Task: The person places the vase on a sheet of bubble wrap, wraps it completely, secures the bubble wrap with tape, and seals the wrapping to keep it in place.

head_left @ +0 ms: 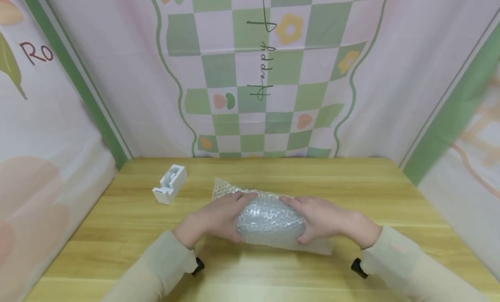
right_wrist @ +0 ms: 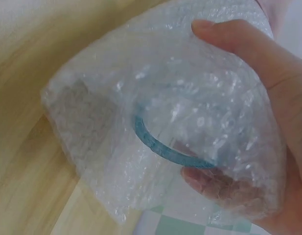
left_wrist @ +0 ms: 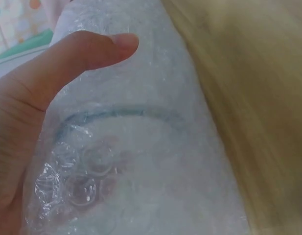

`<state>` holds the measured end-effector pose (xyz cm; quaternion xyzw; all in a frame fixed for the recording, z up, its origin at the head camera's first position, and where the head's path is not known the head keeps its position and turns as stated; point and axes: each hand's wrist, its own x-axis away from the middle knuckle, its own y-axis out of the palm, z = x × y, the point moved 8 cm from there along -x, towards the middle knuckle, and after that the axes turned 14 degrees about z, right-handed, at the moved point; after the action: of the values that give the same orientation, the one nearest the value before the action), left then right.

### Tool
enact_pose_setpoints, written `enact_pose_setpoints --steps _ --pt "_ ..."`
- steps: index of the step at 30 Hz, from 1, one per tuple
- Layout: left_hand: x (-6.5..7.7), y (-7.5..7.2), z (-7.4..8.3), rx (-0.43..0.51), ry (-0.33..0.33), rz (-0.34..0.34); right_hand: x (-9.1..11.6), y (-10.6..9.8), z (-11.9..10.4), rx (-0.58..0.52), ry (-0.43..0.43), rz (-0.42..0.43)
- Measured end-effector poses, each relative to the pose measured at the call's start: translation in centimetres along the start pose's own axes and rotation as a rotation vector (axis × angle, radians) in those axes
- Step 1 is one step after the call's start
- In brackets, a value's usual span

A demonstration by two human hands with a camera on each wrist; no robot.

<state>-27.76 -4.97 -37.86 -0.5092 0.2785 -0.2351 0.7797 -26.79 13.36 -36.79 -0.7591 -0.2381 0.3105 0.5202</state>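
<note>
A bundle of clear bubble wrap (head_left: pixel 269 219) lies crosswise on the table in front of me, rolled around a rounded thing. Through the plastic, a curved blue-green rim (right_wrist: pixel 170 155) shows in the right wrist view, and a similar arc appears in the left wrist view; the rest of that thing is veiled by the wrap. My left hand (head_left: pixel 222 215) grips the bundle's left end, thumb on the near side and fingers over the far side. My right hand (head_left: pixel 320 219) holds the right end the same way, its fingers partly seen through the film.
At the back left of the wooden table (head_left: pixel 117 232) stands a white tape dispenser (head_left: pixel 172 183). Loose flaps of wrap stick out beyond the bundle at the far left and near right. A printed curtain (head_left: pixel 269 76) hangs behind the table and along both sides.
</note>
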Motion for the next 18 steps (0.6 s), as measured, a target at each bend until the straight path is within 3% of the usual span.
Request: enact_pose_setpoints --steps 6,18 --pt "-0.04 -0.01 -0.11 0.05 -0.032 -0.05 -0.1 0.16 0.28 -0.057 0.016 -0.048" --pt "-0.1 -0.05 -0.37 0.188 -0.02 -0.101 -0.06 0.43 0.76 -0.131 0.072 -0.162"
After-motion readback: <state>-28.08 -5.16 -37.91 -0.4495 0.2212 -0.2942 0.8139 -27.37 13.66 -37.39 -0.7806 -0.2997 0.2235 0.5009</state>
